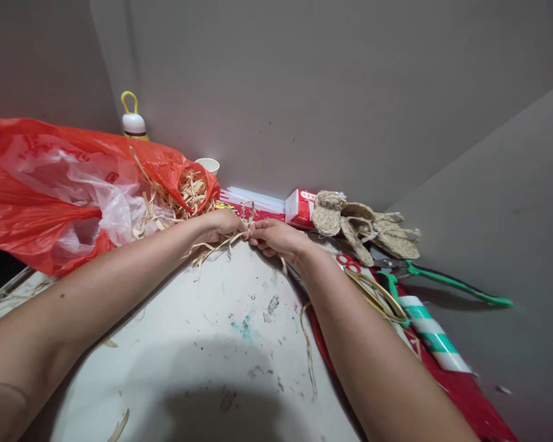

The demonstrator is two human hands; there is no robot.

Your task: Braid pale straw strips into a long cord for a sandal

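Over the stained table point(188, 344), my left hand point(221, 224) and right hand point(276, 238) meet, fingertips pinched shut on straw strands point(211, 248) that trail below my left fingers. The strands look light, limp and brittle, so I would hold them gently, close beside the pinch.

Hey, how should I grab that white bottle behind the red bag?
Take the yellow loop handle on top of the bottle, coming down from above. It stands upright with the loop clear, while the red bag hides its body from the front.
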